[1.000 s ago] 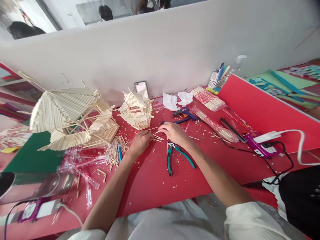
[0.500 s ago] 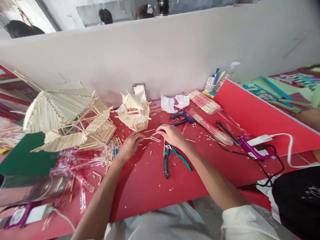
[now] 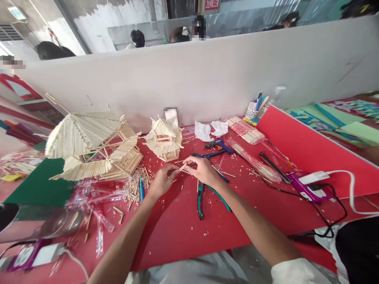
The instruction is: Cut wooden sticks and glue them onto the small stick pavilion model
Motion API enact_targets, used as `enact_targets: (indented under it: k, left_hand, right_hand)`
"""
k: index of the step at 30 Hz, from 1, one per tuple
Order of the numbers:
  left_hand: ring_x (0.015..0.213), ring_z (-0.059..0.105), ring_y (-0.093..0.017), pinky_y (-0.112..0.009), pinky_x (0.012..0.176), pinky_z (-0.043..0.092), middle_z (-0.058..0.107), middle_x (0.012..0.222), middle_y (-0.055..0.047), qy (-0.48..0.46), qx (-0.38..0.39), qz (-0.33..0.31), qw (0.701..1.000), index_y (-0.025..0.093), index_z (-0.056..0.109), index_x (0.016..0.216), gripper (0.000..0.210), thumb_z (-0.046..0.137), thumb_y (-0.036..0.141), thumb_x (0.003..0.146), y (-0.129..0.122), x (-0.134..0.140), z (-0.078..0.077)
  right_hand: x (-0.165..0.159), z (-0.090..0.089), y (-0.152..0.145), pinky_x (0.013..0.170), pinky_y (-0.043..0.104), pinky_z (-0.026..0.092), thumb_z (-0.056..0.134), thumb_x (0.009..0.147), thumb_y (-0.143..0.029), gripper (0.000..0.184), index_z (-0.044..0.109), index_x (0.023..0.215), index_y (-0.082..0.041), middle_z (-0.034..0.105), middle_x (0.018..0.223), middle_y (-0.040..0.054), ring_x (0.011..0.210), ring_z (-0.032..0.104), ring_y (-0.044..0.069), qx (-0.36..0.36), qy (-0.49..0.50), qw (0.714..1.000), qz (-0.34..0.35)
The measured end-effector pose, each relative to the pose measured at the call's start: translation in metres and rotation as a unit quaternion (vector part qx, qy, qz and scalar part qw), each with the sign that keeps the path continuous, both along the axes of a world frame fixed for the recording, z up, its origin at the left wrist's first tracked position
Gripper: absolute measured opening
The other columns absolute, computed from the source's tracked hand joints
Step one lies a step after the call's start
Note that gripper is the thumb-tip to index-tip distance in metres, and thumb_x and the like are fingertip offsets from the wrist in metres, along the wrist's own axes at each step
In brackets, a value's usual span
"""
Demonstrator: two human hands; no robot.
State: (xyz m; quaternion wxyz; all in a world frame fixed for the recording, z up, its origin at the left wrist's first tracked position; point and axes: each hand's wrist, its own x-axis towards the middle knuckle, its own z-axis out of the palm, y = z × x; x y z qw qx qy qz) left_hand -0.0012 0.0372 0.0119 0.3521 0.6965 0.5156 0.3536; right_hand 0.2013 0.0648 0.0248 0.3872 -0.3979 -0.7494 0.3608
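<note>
My left hand [image 3: 164, 178] and my right hand [image 3: 201, 169] meet over the middle of the red table, both closed in a pinch. Between their fingertips runs a short thin wooden stick [image 3: 182, 167], gripped at either end. Just below my right hand lie green-handled pliers [image 3: 200, 201], their jaws partly covered by it. A small stick-built pavilion model [image 3: 164, 142] stands behind my hands. To the left is a larger stick-built model [image 3: 89, 138] with a wide sloping roof. Beyond my right hand rests a blue glue gun [image 3: 220, 146].
Wrapped bundles of sticks [image 3: 245, 129] lie at the right, near a leaning red board [image 3: 316, 154]. A purple power strip [image 3: 309, 187] trails cables. Stick offcuts [image 3: 134, 189] and a blue pen [image 3: 142, 188] lie left. A pale partition [image 3: 189, 79] closes the back.
My hands have come closer together, and the stick is now held between both. The camera view has shifted, so more shows above the partition.
</note>
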Motion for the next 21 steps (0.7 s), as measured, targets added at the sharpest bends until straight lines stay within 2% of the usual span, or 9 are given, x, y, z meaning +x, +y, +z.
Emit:
enact_targets:
  k: [3, 11, 16, 21]
  left_hand:
    - [0.071, 0.06, -0.016, -0.026, 0.066, 0.045, 0.067, 0.078, -0.003, -0.055, -0.053, -0.025, 0.997, 0.016, 0.066, 0.086, 0.032, 0.058, 0.046, 0.091, -0.002, 0.003, 0.002]
    - [0.074, 0.068, -0.016, -0.027, 0.071, 0.055, 0.071, 0.082, -0.005, -0.191, -0.201, -0.029, 0.96, 0.015, 0.066, 0.088, 0.049, 0.075, 0.061, 0.074, -0.001, 0.004, 0.001]
    - [0.068, 0.071, -0.016, -0.028, 0.068, 0.057, 0.075, 0.079, -0.008, -0.207, -0.262, -0.016, 0.943, 0.015, 0.062, 0.091, 0.053, 0.079, 0.061, 0.071, -0.004, 0.005, 0.006]
    - [0.067, 0.072, -0.016, -0.028, 0.068, 0.058, 0.076, 0.076, -0.008, -0.233, -0.283, -0.014, 0.93, 0.015, 0.062, 0.091, 0.052, 0.082, 0.058, 0.07, -0.005, 0.007, 0.008]
  right_hand:
    - [-0.004, -0.005, 0.0, 0.073, 0.027, 0.054, 0.065, 0.087, -0.022, 0.014, 0.067, 0.1, -0.02, 0.075, 0.09, 0.0037, 0.081, 0.071, 0.017, -0.035, 0.046, 0.998, 0.023]
    - [-0.012, -0.022, 0.007, 0.076, 0.031, 0.057, 0.071, 0.079, -0.026, 0.026, 0.062, 0.102, -0.019, 0.071, 0.087, 0.0034, 0.078, 0.07, 0.016, -0.155, 0.152, 0.975, 0.042]
    - [-0.012, -0.024, 0.008, 0.077, 0.031, 0.057, 0.075, 0.076, -0.029, 0.03, 0.063, 0.102, -0.02, 0.07, 0.088, 0.0034, 0.082, 0.069, 0.017, -0.172, 0.161, 0.971, 0.033]
    - [-0.011, -0.023, 0.009, 0.074, 0.03, 0.058, 0.077, 0.075, -0.031, 0.031, 0.064, 0.101, -0.02, 0.07, 0.087, 0.0034, 0.079, 0.07, 0.017, -0.184, 0.174, 0.967, 0.035]
